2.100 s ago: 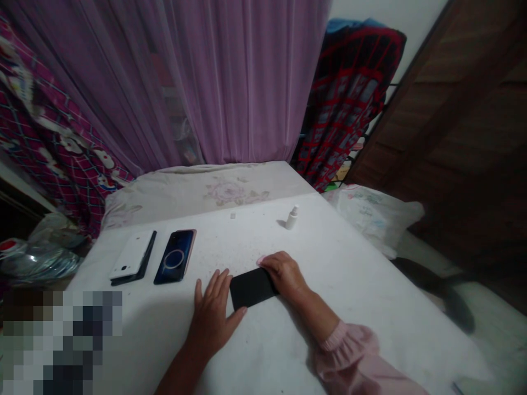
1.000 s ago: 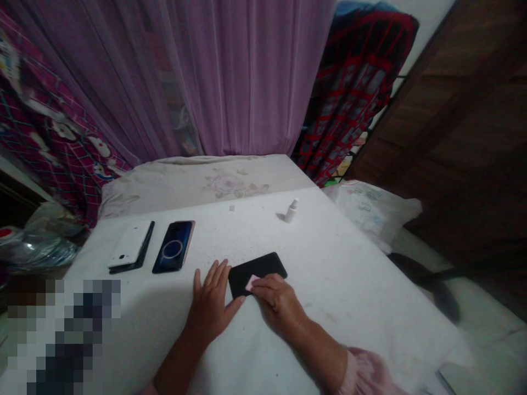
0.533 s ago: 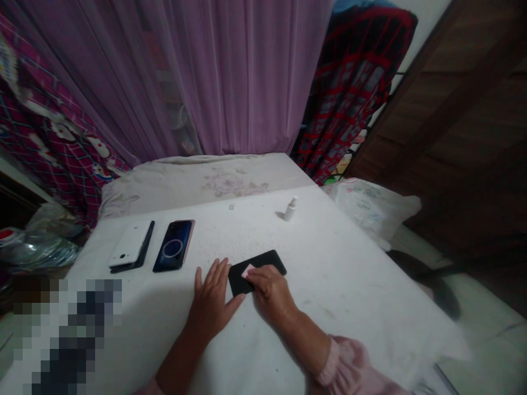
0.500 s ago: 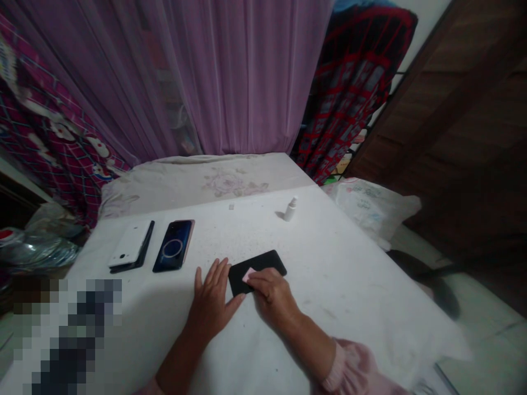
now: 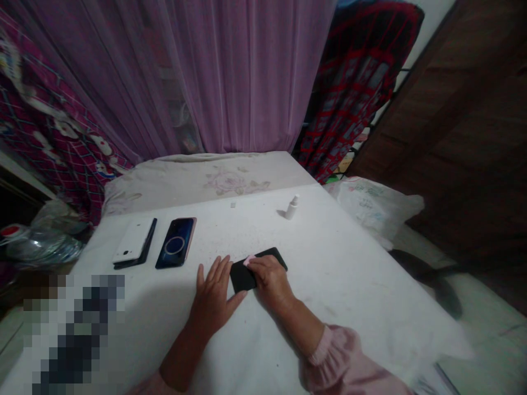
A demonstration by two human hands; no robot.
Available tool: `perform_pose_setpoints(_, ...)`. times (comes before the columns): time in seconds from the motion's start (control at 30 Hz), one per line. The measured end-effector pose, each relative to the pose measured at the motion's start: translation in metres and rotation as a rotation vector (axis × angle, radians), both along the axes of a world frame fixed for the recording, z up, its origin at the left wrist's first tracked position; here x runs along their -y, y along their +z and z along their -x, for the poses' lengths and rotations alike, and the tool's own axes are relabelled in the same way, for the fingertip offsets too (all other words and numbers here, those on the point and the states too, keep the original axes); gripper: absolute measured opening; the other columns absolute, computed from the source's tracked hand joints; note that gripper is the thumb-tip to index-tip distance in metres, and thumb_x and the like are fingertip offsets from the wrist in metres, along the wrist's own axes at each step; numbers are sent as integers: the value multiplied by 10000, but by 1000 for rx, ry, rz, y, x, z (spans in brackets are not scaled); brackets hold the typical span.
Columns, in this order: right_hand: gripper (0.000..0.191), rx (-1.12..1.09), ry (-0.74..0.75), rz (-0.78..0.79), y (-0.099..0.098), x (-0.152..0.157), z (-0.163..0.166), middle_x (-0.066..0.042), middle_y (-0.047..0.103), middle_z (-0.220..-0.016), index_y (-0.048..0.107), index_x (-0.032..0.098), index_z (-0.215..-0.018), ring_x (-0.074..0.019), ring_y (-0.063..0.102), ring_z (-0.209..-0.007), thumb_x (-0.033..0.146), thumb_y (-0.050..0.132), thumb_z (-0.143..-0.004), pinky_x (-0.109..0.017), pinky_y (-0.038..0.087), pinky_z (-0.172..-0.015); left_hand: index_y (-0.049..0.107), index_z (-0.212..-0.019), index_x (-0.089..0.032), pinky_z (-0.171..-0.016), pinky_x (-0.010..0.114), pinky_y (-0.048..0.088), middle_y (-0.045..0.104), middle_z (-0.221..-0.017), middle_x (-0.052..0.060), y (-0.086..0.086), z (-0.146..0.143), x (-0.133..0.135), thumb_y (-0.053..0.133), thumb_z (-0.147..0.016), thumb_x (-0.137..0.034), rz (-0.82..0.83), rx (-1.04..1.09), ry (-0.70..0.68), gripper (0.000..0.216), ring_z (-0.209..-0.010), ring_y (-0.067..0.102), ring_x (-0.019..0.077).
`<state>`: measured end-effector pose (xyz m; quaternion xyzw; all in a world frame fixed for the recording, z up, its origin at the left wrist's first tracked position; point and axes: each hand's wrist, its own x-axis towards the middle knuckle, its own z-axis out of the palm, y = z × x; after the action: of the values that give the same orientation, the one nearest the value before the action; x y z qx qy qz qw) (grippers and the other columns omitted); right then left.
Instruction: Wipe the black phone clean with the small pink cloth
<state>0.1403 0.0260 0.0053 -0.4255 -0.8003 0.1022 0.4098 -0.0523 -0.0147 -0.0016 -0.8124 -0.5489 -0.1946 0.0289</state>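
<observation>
in the lower centre of the frame a smooth, flat black phone (image 5: 244,277) with rounded corners lies on the table (image 5: 362,263), whose white cloth is softly creased. the left hand (image 5: 211,295) is spread wide, thumb and fingertips at the phone's left end, and the right hand (image 5: 272,282) pinches a small pink pad (image 5: 248,260) at the phone's upper edge. left of centre a glossy dark blue phone (image 5: 176,247) with a pale ring lies beside a white phone (image 5: 132,241) stacked on a dark flat device (image 5: 147,250). above right of the hands stands a slim white bottle (image 5: 292,209) with a narrow top. at the top hangs a pleated purple curtain (image 5: 247,71); at right sits a crinkled, translucent plastic bag (image 5: 374,208)
</observation>
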Motion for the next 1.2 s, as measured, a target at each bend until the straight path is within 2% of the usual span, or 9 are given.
perform_pose_setpoints(0.07,325,-33,94,16,4,15,2,-77,752,-962,745,234,-1030,-205,653,-865,55,547,-846,-341,562,-748,409,-1425,-125,-1125,631,185,491,-1444,195,0,0,0,480,-924,-511,-6,0,1,636,-1351,434,360)
perform_pose_setpoints(0.17,278,-108,177,48,11,28,-15,-54,758,-937,738,252,-1012,-180,674,-835,95,549,-881,-316,565,-730,380,-1450,-139,-1133,620,175,487,-1450,185,-1,1,0,471,-929,-514,-11,-1,-5,649,-1357,428,353)
perform_pose_setpoints(0.37,296,-99,-31,32,20,17,-72,-54,756,-955,726,285,-1057,-191,696,-883,128,537,-893,-341,580,-767,290,-1498,-119,-1146,608,158,465,-1463,199,-2,3,0,490,-908,-542,-4,1,-8,753,-1371,409,354)
perform_pose_setpoints(0.5,301,27,56,31,18,6,-88,-61,748,-950,744,285,-1019,-186,687,-858,106,547,-879,-322,582,-730,347,-1471,-138,-1144,613,168,463,-1468,192,-2,5,0,521,-888,-514,24,9,-13,715,-1374,405,353)
perform_pose_setpoints(0.6,312,68,165,17,19,4,-78,-71,745,-961,738,269,-1034,-190,675,-860,81,545,-877,-331,576,-734,377,-1453,-161,-1144,616,164,467,-1468,181,-1,5,0,521,-893,-464,57,27,-15,653,-1383,394,345)
perform_pose_setpoints(0.73,323,85,311,12,22,8,-42,-75,741,-979,725,247,-1064,-196,651,-877,63,525,-889,-336,563,-741,386,-1445,-161,-1138,625,173,461,-1471,186,0,4,0,534,-889,-453,69,39,-16,645,-1387,386,352)
perform_pose_setpoints(0.9,282,118,394,20,26,13,-18,-71,736,-960,729,234,-1052,-189,640,-868,91,528,-916,-320,551,-728,402,-1429,-146,-1137,624,182,462,-1468,191,2,4,0,534,-892,-450,73,35,-21,631,-1388,385,348)
perform_pose_setpoints(1.03,286,137,379,32,26,10,-48,-75,736,-998,721,245,-1079,-189,644,-897,112,513,-935,-332,553,-747,414,-1417,-137,-1134,633,181,458,-1472,190,3,4,0,535,-891,-453,91,32,-18,625,-1390,381,350)
perform_pose_setpoints(1.2,252,89,183,55,19,3,-102,-68,749,-994,736,274,-1050,-188,675,-885,191,521,-948,-340,570,-743,394,-1428,-137,-1138,631,170,452,-1477,188,3,5,0,534,-890,-455,113,41,-24,640,-1396,372,342)
